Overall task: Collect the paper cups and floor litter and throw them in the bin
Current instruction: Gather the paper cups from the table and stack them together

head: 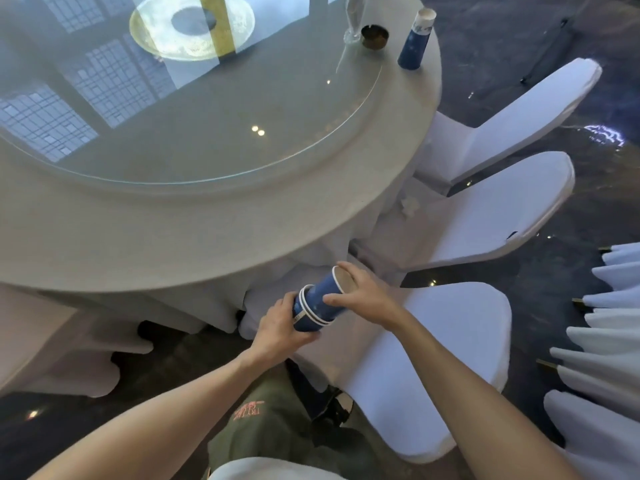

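A nested stack of blue paper cups (320, 301) with white rims lies tilted between my hands, just below the round table's edge. My left hand (282, 327) grips the lower end of the stack. My right hand (360, 292) closes around the top cup near its open mouth. Another stack of blue paper cups (414, 41) stands upside down on the far right side of the table (214, 230). No bin is in view.
A dark ashtray (374, 37) and a clear glass (354, 20) sit beside the far cups. A glass turntable (207, 133) covers the table's middle. White-covered chairs (450, 341) ring the table on the right, and more chair backs (609, 341) line the right edge. A crumpled white scrap (410, 204) lies on a chair seat.
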